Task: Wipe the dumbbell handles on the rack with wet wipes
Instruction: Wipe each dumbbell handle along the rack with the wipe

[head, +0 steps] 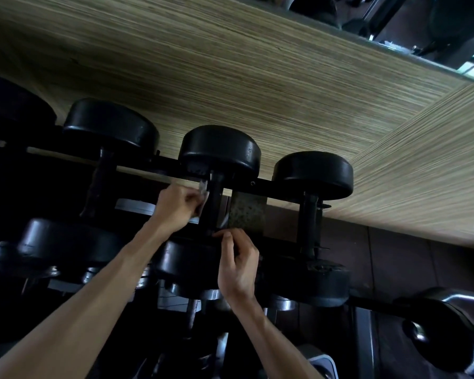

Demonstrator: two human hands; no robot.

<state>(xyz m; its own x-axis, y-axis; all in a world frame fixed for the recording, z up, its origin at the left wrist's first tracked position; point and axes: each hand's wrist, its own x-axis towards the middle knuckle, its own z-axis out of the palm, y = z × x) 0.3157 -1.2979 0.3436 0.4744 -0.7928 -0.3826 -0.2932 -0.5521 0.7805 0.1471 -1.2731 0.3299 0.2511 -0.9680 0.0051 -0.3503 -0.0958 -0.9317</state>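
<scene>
Black dumbbells lie in a row on the top tier of a black rack (279,187). The middle dumbbell (219,151) has a dark handle (215,203). My left hand (175,206) pinches a pale wet wipe (204,191) against the left side of that handle, near its far head. My right hand (238,265) rests on the near head (186,262) of the same dumbbell, fingers curled over its top edge close to the handle's near end.
More black dumbbells sit left (110,127) and right (314,173) on the same tier. Chrome-ended dumbbells (208,294) fill the tier below. A striped wood-grain wall panel (230,77) rises behind the rack. A mirror (422,28) runs above it.
</scene>
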